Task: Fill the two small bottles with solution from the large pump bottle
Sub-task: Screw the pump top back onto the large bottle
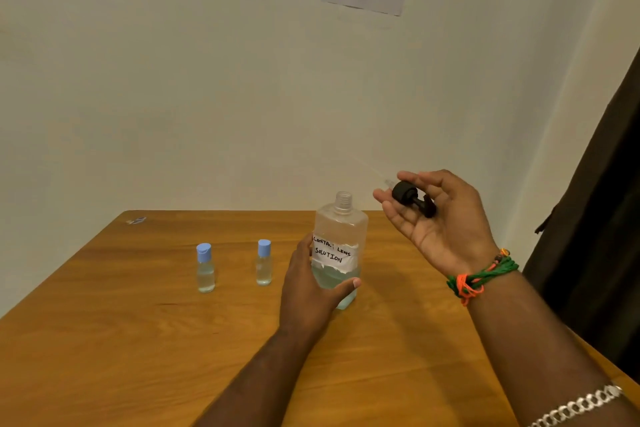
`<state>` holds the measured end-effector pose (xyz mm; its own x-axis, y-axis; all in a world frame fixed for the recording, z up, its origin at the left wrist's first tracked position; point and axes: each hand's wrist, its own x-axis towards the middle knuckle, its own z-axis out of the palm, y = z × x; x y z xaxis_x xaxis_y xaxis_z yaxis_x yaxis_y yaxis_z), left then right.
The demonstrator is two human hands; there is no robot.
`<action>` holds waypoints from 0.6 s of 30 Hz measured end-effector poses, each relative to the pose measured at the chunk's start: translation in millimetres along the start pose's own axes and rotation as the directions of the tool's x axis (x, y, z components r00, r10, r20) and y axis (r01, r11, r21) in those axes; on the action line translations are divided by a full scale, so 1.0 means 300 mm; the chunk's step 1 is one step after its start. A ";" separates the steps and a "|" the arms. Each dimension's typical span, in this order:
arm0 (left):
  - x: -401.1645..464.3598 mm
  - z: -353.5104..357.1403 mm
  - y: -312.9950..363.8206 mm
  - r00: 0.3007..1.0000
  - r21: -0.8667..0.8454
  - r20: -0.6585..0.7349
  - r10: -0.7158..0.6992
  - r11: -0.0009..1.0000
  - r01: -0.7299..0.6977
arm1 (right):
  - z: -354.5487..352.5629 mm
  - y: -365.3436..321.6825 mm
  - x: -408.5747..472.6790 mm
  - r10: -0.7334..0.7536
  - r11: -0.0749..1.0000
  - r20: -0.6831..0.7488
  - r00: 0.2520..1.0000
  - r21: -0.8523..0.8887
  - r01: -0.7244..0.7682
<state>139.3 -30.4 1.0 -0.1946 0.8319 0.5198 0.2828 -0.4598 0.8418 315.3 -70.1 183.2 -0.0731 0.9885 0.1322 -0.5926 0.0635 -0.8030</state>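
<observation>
Meanwhile right hand (446,218) holds pump head (414,199) above table edge (221,211).

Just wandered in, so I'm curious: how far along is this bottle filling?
Early. Done: the black pump top is off, held in the right hand. In hand: the left hand steadies the large bottle. Left: both small bottles are capped, unfilled.
</observation>
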 end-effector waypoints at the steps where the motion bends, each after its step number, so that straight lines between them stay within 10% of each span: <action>1: 0.001 0.001 -0.002 1.000 -0.003 -0.001 -0.001 1.000 0.001 | -0.001 0.010 0.000 -0.023 0.999 0.013 1.000 -0.028 0.024; 10: 0.001 0.004 -0.006 1.000 0.014 0.001 0.009 1.000 -0.009 | -0.021 0.136 0.001 -0.547 0.569 -0.062 0.835 -0.759 0.316; 18: 0.004 0.004 -0.006 1.000 0.026 -0.006 0.011 1.000 -0.011 | -0.023 0.116 0.025 -0.763 0.530 -0.151 0.629 -0.703 0.474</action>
<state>139.7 -28.3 -0.1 -0.1971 0.8246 0.5302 0.3096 -0.4608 0.8317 299.5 -59.6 152.2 0.5271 0.5938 0.6079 0.2150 0.5989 -0.7714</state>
